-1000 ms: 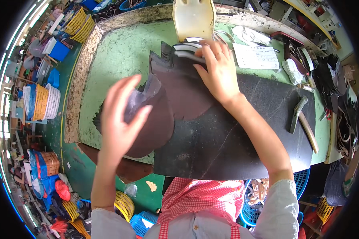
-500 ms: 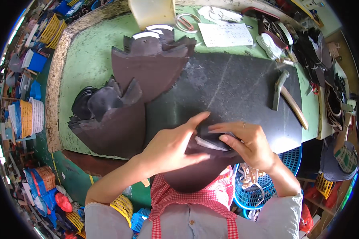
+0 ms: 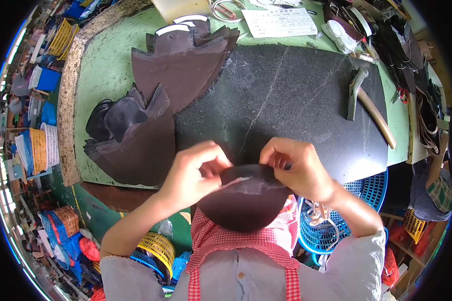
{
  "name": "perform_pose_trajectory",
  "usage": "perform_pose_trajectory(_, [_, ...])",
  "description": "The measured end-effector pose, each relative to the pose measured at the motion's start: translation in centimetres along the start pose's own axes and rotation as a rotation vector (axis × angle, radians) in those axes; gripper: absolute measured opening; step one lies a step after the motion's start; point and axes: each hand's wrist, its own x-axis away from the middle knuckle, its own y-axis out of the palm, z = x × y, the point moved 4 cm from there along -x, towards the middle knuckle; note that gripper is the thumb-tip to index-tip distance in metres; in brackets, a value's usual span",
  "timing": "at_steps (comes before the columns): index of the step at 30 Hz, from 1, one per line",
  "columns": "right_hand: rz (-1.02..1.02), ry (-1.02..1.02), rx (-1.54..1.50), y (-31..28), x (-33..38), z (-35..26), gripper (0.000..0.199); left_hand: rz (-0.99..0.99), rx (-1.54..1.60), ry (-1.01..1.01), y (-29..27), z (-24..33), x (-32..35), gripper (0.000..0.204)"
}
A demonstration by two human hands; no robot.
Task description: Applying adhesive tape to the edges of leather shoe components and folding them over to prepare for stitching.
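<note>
Leather piece [image 3: 246, 203] held between both hands at near edge of stone slab [image 3: 296, 100], left hand [image 3: 193, 173] and right hand [image 3: 296, 168] pinching its top edge, seemingly folding it, hammer [image 3: 366, 103] on slab's right.

A green counter [image 3: 103, 75] is carrying a dark stone slab [image 3: 296, 95]. Coloured plastic baskets [image 3: 35, 150] are crowding the floor around it under daylight.

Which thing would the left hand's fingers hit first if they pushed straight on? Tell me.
Probably the right hand: the left hand points across the dark leather piece toward it. Depth is unclear.
</note>
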Motion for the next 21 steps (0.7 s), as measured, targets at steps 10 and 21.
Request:
perform_pose_trajectory(10, [0.203, -0.623, 0.566, 0.77, 0.07, 0.22, 0.037, 0.111, -0.712, 0.724, -0.52, -0.05, -0.90, 0.019])
perform_pose_trajectory(21, [0.217, -0.709, 0.642, 0.79, 0.29, 0.07, 0.039, -0.001, -0.741, 0.705, -0.64, -0.34, -0.87, 0.009])
